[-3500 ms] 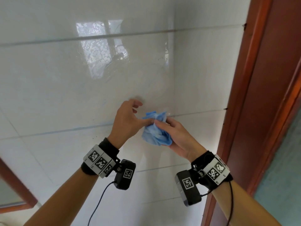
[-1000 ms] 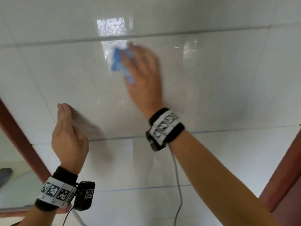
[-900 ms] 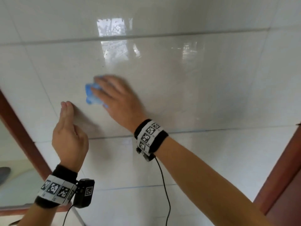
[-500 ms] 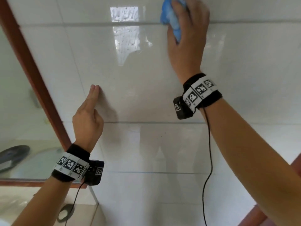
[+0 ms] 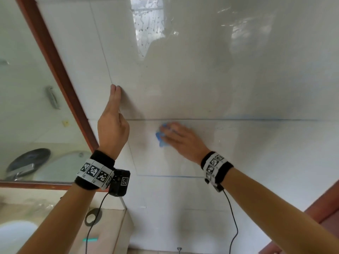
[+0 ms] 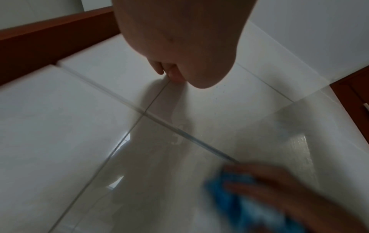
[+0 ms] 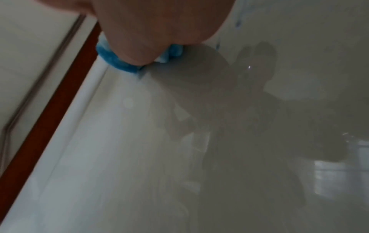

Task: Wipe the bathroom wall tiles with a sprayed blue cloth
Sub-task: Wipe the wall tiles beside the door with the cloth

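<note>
Glossy white wall tiles [image 5: 229,85] fill the head view. My right hand [image 5: 176,136] presses a crumpled blue cloth [image 5: 160,137] flat against the tile just under a horizontal grout line; the picture is blurred with motion. The same blue cloth [image 7: 119,62] bulges out under the palm in the right wrist view, and the blue cloth [image 6: 235,197] shows under the right hand's fingers [image 6: 259,187] in the left wrist view. My left hand [image 5: 112,121] stands edge-on with straight fingers, its fingertips [image 5: 115,88] touching the tile and holding nothing.
A red-brown framed mirror [image 5: 27,88] covers the wall to the left, above a beige counter [image 5: 102,230] with a white basin [image 5: 16,233]. A red-brown door frame [image 5: 315,211] stands at the lower right. Wrist-camera cables hang below both arms.
My right hand has swept the cloth from the top of the wall down and left to the lower tile. The left hand stays leaning on the tile. The view has tilted downward.
</note>
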The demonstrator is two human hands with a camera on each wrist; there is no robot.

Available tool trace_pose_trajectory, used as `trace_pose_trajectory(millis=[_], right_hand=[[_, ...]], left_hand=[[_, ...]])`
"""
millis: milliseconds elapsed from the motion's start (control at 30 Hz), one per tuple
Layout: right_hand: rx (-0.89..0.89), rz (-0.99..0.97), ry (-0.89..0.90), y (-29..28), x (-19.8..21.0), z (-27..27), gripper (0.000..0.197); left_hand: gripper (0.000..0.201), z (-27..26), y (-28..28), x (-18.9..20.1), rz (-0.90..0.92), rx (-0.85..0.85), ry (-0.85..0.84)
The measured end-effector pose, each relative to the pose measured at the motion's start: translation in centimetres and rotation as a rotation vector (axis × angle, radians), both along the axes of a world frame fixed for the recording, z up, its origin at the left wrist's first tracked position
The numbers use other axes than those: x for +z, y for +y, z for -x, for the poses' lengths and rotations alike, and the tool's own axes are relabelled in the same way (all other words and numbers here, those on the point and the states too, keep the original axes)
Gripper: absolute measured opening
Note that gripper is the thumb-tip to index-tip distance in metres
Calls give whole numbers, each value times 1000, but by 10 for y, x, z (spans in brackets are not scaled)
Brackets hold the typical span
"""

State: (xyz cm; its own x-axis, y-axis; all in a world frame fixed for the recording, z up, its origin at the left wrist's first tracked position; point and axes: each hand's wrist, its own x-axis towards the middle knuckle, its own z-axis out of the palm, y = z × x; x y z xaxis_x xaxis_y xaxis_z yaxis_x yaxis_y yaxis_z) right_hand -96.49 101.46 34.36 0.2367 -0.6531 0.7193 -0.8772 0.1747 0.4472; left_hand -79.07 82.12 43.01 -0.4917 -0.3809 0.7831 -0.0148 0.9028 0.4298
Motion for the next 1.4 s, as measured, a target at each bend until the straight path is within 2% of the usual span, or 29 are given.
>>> trace_pose_trajectory(millis=[167, 233, 267, 333, 400, 500, 567, 633, 733, 867, 933, 1067, 1100, 1133, 1167, 1200, 1267, 1333, 1400], right_hand=[[-11, 476, -150, -16, 142, -8, 39], [-16, 550, -163, -25, 172, -12, 41], [-9, 560, -163, -33, 172, -13, 40], [-1, 516, -172, -52, 142, -16, 40], [-8, 349, -180, -69, 82, -22, 36], [48, 13, 3, -68, -13, -28, 28], [38, -58, 77, -60, -44, -31, 26], [39, -33, 102, -53, -40, -34, 23], [26, 75, 88, -21, -8, -14, 32], [-85, 405, -34, 72, 75, 39, 32], [-149, 524, -102, 100, 89, 49, 27], [-143, 583, -329, 75, 48, 31, 33], [-129, 501, -372, 63, 27, 23, 35], [-84, 361, -391, 56, 5, 15, 45], [-48, 192, -362, 51, -22, 12, 48], [-24, 84, -278, 52, -44, 9, 38], [37, 10, -63, 59, -70, 17, 27], [74, -2, 37, 67, -59, 31, 23], [61, 120, 34, 80, -28, 44, 30]], left_hand=[[87, -9, -6, -2, 4, -69, -22], [86, -9, -6, -2, -9, -86, 0], [86, -9, -5, -3, -24, -95, 13], [86, -9, -5, -7, -62, -101, 44], [84, -10, -6, -14, -98, -99, 59], [82, -14, -9, -23, -128, -79, 49], [82, -18, -11, -31, -123, -63, 43], [84, -21, -9, -39, -93, -60, 30], [88, -18, 8, -51, -66, -87, -22], [89, -2, 37, -59, -34, -93, -30], [90, 8, 50, -60, -40, -96, -25], [90, 28, 75, -59, -42, -80, -24], [90, 31, 79, -59, -46, -72, -28], [88, 32, 81, -60, -53, -61, -29], [87, 33, 83, -62, -57, -47, -33], [86, 33, 84, -64, -56, -32, -42], [86, 35, 86, -69, -47, 2, -69], [86, 34, 89, -72, -51, 30, -86], [87, 34, 95, -74, -76, 39, -93]])
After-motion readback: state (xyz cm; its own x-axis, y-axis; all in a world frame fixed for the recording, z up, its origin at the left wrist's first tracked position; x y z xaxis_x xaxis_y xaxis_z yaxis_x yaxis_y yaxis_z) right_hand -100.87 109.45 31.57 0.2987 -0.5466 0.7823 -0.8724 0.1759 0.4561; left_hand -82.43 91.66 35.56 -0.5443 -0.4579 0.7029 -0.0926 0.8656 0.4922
